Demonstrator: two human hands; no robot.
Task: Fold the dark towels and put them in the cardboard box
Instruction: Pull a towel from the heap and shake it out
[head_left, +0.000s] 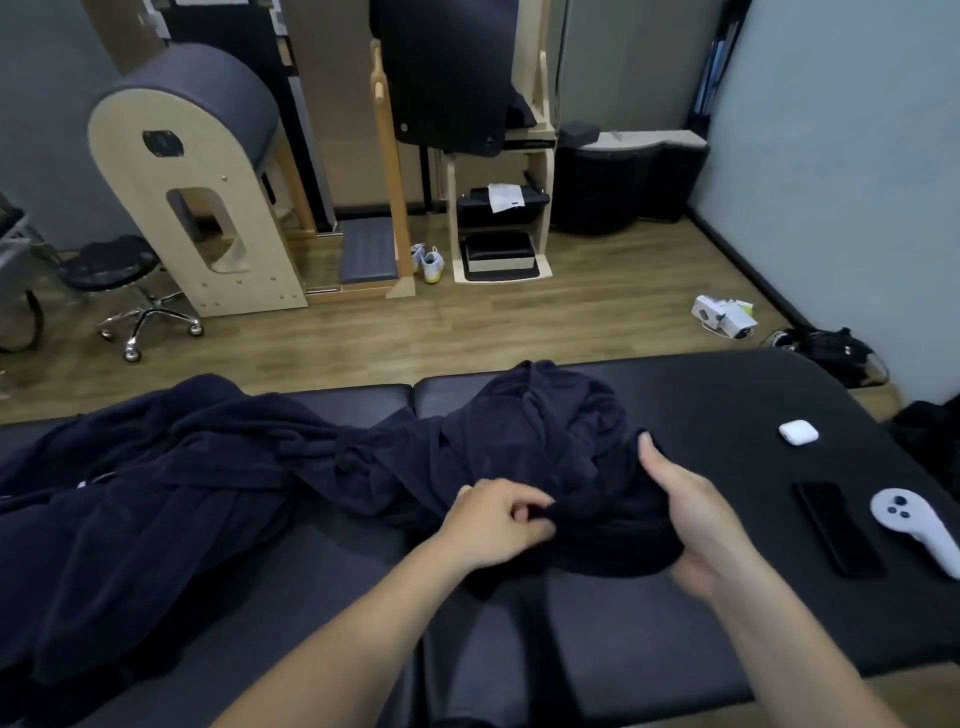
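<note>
Gripping the bunched right end of a dark navy towel (561, 447), the right hand (696, 519) lays its thumb over the top of the cloth. Its fingers curl underneath, mostly hidden. The left hand (493, 519) pinches a fold of the same towel between thumb and curled fingers, just beside the right hand.

The towel lies crumpled on a black padded table (727, 395) and its far side reaches the table's far edge. To the left it runs into a rumpled towel heap (156, 493) that covers the left half of the padding and passes out of view at the left. Whether the heap is one towel or several cannot be told.

Bare padding shows in front of the hands down to the near edge, and also between the towel's right end and a black phone (836, 527). A white controller (914, 530) lies just right of the phone, near the table's right edge, and a white earbud case (798, 432) sits beyond them.

Past the table is open wooden floor (467, 332). A wooden shelf unit (543, 208) there holds black trays, one with a white paper (504, 196) on top.
</note>
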